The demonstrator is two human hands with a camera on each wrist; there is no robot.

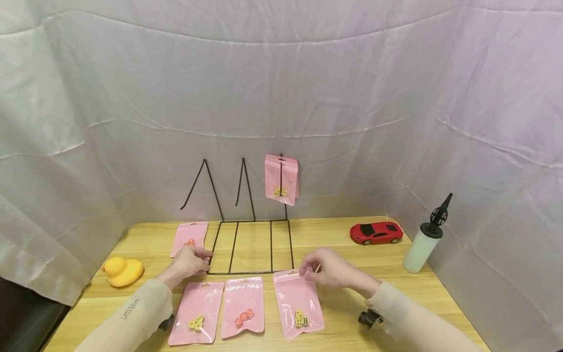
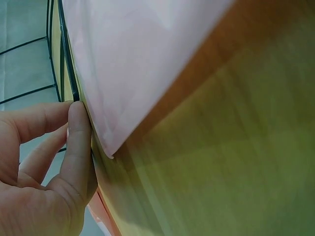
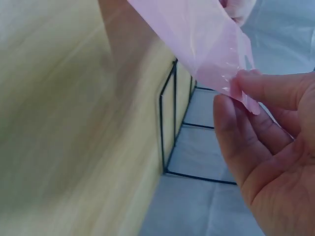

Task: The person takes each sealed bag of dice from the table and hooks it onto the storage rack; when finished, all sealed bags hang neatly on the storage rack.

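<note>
My right hand [image 1: 327, 268] pinches the top right corner of a pink zip bag [image 1: 295, 298] with yellow dice; the right wrist view shows thumb and fingers on the bag's corner [image 3: 234, 88]. With thumb and finger, my left hand [image 1: 186, 261] pinches the front left corner of the black wire rack [image 1: 250, 272], seen close up in the left wrist view as a dark wire [image 2: 71, 64]. Just beyond that hand lies a pink bag with red dice [image 1: 189, 239], partly covered by it. On the rack's right hook hang pink bags [image 1: 271, 176] with yellow dice.
Before the rack lie a pink bag with yellow dice [image 1: 206, 298] and another with red dice [image 1: 242, 300]. A yellow rubber duck [image 1: 124, 272] sits at left. At right are a red toy car [image 1: 377, 233] and a hand pump [image 1: 421, 252]. Grey curtains [image 1: 281, 98] enclose the table.
</note>
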